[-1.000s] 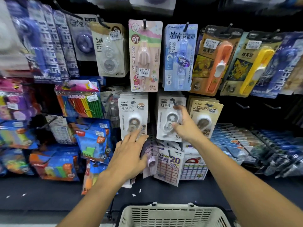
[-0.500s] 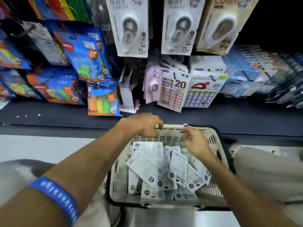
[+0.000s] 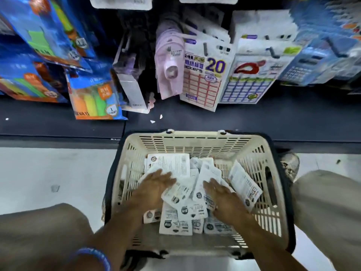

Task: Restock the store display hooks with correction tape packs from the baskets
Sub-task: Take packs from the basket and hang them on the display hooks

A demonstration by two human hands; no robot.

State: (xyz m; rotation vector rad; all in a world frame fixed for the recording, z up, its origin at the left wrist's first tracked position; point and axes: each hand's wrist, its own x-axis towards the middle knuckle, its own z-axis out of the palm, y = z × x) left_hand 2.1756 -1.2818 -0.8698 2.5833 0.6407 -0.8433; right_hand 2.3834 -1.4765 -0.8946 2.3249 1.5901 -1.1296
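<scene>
A cream plastic basket (image 3: 195, 141) sits on the floor between my knees, holding several white correction tape packs (image 3: 175, 223) lying backs-up in a loose pile. My left hand (image 3: 154, 187) lies flat with straight fingers on the packs at the left of the pile. On the packs toward the right rests my right hand (image 3: 222, 194), its fingers also straight. Neither hand grips a pack. The bottom edges of hanging correction tape packs (image 3: 121, 2) show at the top of the frame.
A dark shelf ledge (image 3: 273, 118) runs above the basket. Sticker packs (image 3: 205, 75), a pink item (image 3: 169, 69) and blue sticky-note packs (image 3: 93, 94) hang over it. My knees (image 3: 328, 202) flank the basket on the pale floor (image 3: 48, 173).
My hands left the hooks, dropped to the basket rim, and now lie inside on the pack pile. The view tilted down from the display to the basket.
</scene>
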